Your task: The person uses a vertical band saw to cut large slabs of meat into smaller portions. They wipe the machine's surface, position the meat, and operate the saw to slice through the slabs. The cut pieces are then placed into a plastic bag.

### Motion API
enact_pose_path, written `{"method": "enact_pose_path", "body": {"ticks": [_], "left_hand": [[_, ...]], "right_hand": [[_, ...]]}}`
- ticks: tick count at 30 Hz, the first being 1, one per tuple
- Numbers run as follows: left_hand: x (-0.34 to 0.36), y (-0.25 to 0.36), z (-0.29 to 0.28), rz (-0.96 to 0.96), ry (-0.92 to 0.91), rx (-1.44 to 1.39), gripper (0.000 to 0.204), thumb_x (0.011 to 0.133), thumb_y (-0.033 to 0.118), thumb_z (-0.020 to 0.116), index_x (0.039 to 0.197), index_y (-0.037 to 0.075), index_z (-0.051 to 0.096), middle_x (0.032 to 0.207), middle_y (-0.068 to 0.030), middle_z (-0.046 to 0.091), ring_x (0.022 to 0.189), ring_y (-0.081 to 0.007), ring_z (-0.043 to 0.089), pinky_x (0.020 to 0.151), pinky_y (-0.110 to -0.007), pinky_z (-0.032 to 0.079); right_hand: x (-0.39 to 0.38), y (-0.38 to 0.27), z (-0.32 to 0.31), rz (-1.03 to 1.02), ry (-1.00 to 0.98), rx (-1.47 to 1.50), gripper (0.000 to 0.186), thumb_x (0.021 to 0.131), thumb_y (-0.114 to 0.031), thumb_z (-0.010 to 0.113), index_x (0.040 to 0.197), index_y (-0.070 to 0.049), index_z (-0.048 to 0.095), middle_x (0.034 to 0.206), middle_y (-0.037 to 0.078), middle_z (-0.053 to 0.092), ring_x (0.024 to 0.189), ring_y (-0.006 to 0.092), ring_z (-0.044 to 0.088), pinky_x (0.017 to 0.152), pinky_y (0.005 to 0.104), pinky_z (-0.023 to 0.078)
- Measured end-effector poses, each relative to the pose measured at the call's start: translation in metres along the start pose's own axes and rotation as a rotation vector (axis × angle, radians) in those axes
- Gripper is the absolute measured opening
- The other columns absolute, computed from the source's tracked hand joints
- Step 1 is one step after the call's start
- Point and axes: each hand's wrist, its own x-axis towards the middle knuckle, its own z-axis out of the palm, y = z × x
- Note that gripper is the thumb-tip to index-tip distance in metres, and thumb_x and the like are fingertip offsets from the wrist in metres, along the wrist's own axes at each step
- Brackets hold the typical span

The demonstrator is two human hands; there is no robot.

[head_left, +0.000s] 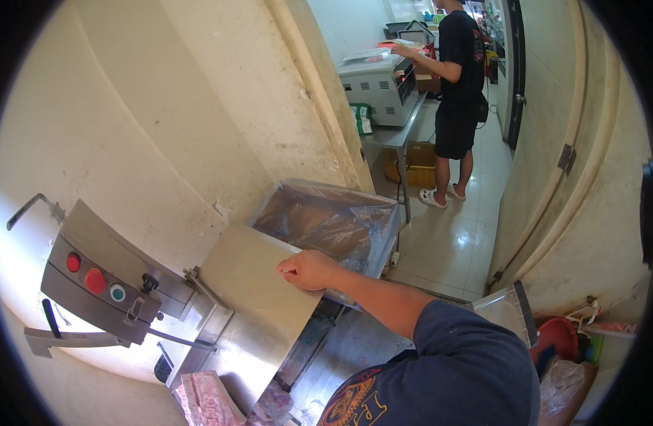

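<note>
My right hand (306, 270) is closed in a fist at the far edge of a flat metal table plate (262, 291). A tiny pale bit shows at its fingertips, too small to name. The plate belongs to a metal cutting machine (103, 273) with red and green buttons, levers and a guide bar. Close by the hand stands a crate lined with clear plastic (305, 213). A pinkish, frosty block that looks like frozen meat (207, 399) lies at the plate's near end. My left hand is out of sight.
Beyond the doorway a person in dark clothes (460, 78) stands beside a grey appliance (376, 85) on a metal table. A yellow crate (420, 167) sits under it. At right are an open door (553, 142) and a red basin (559, 337).
</note>
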Motion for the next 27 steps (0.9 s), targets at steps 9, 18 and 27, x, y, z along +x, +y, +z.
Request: {"method": "enact_pose_path", "body": {"ticks": [9,18,27], "left_hand": [[0.000,0.009,-0.003,-0.073,-0.005,0.051,0.070,0.092,0.001,0.071,0.153,-0.005,0.036,0.149,-0.0203,0.054,0.136,-0.0283,0.052,0.114,-0.040,0.040],[0.001,0.009,-0.004,-0.099,-0.026,0.079,0.069,0.092,0.004,0.072,0.152,-0.005,0.038,0.148,-0.0206,0.055,0.135,-0.0284,0.053,0.113,-0.040,0.040],[-0.001,0.008,-0.004,-0.122,-0.037,0.101,0.068,0.092,0.006,0.072,0.151,-0.006,0.039,0.147,-0.0209,0.056,0.134,-0.0285,0.053,0.113,-0.040,0.041]], "right_hand": [[0.000,-0.005,0.000,0.047,-0.030,-0.035,0.027,0.093,-0.027,0.059,0.114,-0.020,0.075,0.105,0.010,0.076,0.095,0.0347,0.071,0.084,0.0450,0.056],[-0.004,-0.014,-0.007,0.058,-0.044,-0.047,0.027,0.093,-0.028,0.055,0.112,-0.019,0.073,0.106,0.013,0.073,0.099,0.0364,0.069,0.086,0.0475,0.055],[-0.005,-0.008,0.002,0.016,0.001,-0.069,0.023,0.092,-0.027,0.056,0.106,-0.019,0.073,0.098,0.012,0.073,0.094,0.0363,0.070,0.081,0.0488,0.056]]}}
